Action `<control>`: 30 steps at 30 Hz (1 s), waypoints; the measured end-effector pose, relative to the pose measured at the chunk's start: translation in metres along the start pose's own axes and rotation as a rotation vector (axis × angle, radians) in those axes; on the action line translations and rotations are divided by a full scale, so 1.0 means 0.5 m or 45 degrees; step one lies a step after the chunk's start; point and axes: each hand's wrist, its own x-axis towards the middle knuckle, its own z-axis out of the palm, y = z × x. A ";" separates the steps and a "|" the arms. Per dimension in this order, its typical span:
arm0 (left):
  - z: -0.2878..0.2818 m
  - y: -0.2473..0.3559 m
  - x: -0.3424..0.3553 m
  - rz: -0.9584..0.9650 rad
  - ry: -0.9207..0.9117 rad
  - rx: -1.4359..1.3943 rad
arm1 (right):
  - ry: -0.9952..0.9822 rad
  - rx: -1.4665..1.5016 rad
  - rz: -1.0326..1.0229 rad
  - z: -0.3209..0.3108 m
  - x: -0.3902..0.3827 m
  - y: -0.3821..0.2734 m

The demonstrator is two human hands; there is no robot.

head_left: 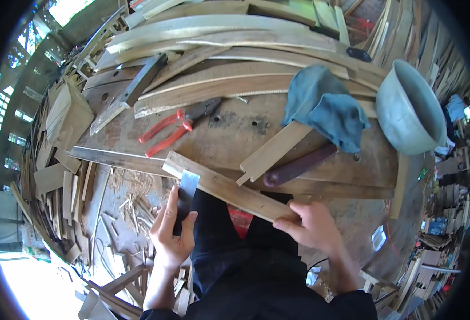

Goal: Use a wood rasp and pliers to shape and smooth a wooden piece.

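Observation:
My left hand is closed on a flat metal blade, bright at its upper end and dark lower down. Its tip overlaps the left part of a narrow wooden strip; whether the two touch I cannot tell. The right end of that strip is gripped by my right hand, thumb and fingers around it. The strip slants down to the right in front of the workbench edge, above my lap. Just beyond it lie a notched wooden piece and a dark purple-brown handle-like tool.
Red-handled pliers rest on the workbench. A blue cloth and a grey metal bowl stand at the right. Long curved boards fill the far side. Wood shavings and offcuts cover the floor at left.

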 end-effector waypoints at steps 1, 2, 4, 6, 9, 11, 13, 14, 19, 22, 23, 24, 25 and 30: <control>0.003 0.002 0.001 0.011 0.014 -0.012 | -0.015 -0.016 0.037 0.002 -0.005 -0.007; 0.007 0.001 0.002 0.071 0.009 0.026 | -0.031 -0.028 0.076 0.003 -0.010 -0.011; 0.008 0.002 0.004 0.064 -0.084 0.041 | -0.019 -0.026 0.084 0.005 -0.017 -0.013; 0.005 -0.004 0.007 0.112 -0.133 0.042 | -0.015 -0.016 0.094 0.009 -0.027 -0.017; 0.003 0.005 0.013 0.078 -0.233 0.049 | -0.034 0.007 0.126 0.017 -0.037 -0.019; 0.003 0.007 0.022 0.010 -0.338 0.108 | 0.008 0.032 0.120 0.024 -0.036 -0.017; 0.001 0.008 0.025 0.010 -0.316 0.089 | 0.035 0.026 0.102 0.031 -0.036 -0.016; -0.002 0.009 0.026 0.015 -0.292 0.067 | 0.068 0.017 0.083 0.035 -0.039 -0.018; 0.001 0.028 0.050 0.171 -0.126 0.006 | 0.062 0.068 0.131 0.033 -0.032 -0.028; 0.010 0.002 0.047 0.217 -0.212 0.051 | 0.057 0.081 0.150 0.038 -0.030 -0.034; 0.017 -0.009 0.046 0.240 -0.332 0.102 | 0.074 0.061 0.136 0.042 -0.031 -0.032; 0.023 -0.011 0.044 0.261 -0.341 0.168 | 0.091 0.040 0.122 0.046 -0.031 -0.029; 0.020 -0.008 0.044 0.261 -0.348 0.170 | 0.090 0.045 0.127 0.048 -0.034 -0.030; -0.011 0.032 0.049 0.251 -0.120 0.013 | 0.146 0.066 0.126 0.051 -0.040 -0.031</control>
